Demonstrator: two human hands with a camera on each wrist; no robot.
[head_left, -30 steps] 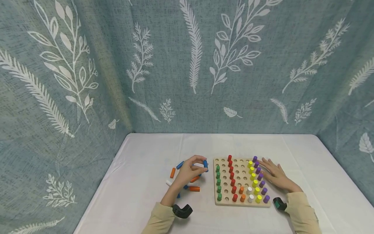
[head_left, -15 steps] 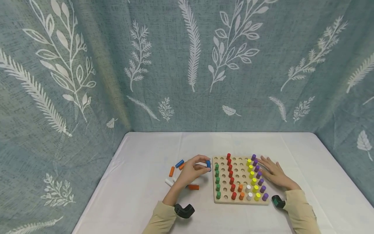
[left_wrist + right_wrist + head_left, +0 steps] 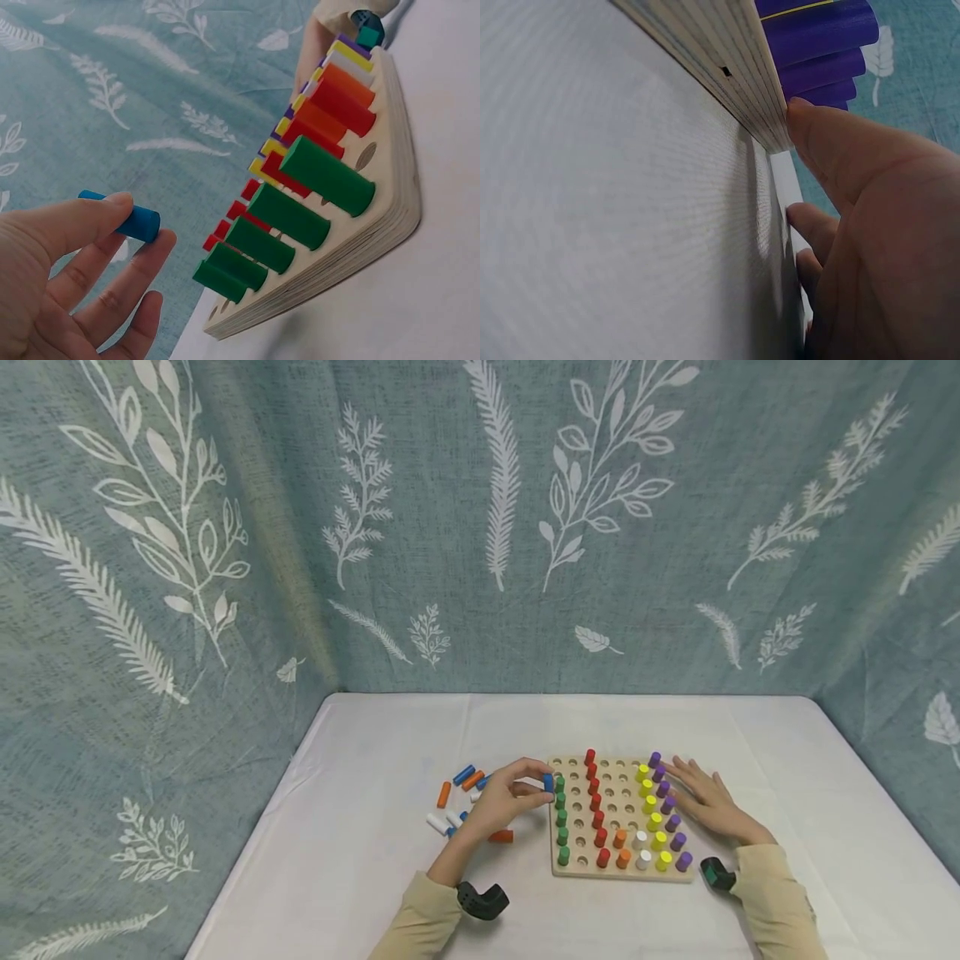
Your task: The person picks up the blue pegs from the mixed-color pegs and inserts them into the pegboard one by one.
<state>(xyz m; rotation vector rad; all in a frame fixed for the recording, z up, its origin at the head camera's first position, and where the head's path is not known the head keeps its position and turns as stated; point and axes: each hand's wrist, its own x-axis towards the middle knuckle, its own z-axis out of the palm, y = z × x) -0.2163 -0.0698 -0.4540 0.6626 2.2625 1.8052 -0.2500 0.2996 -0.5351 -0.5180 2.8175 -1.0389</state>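
My left hand (image 3: 506, 799) pinches a blue peg (image 3: 141, 223) between thumb and fingers, at the left edge of a wooden pegboard (image 3: 622, 876). In the head view the peg overlaps the board's left edge, close to the top of the green column. Upright in the board stand columns of green pegs (image 3: 562, 819), red pegs (image 3: 597, 820), yellow pegs (image 3: 655, 821) and purple pegs (image 3: 668, 805). Two orange pegs (image 3: 620, 839) and two white pegs (image 3: 643, 859) stand near its front. My right hand (image 3: 708, 803) lies with fingers extended along the right edge, its thumb at the board.
Loose pegs lie left of the board around my left forearm, among them a blue one (image 3: 463, 774), an orange one (image 3: 444, 794) and a white one (image 3: 436, 823). Several holes between the columns show bare. A patterned curtain (image 3: 510, 527) hangs behind the white table (image 3: 300, 877).
My left hand has carried the blue peg rightward, from beside the loose pegs to the board's left edge. The right hand has stayed in place.
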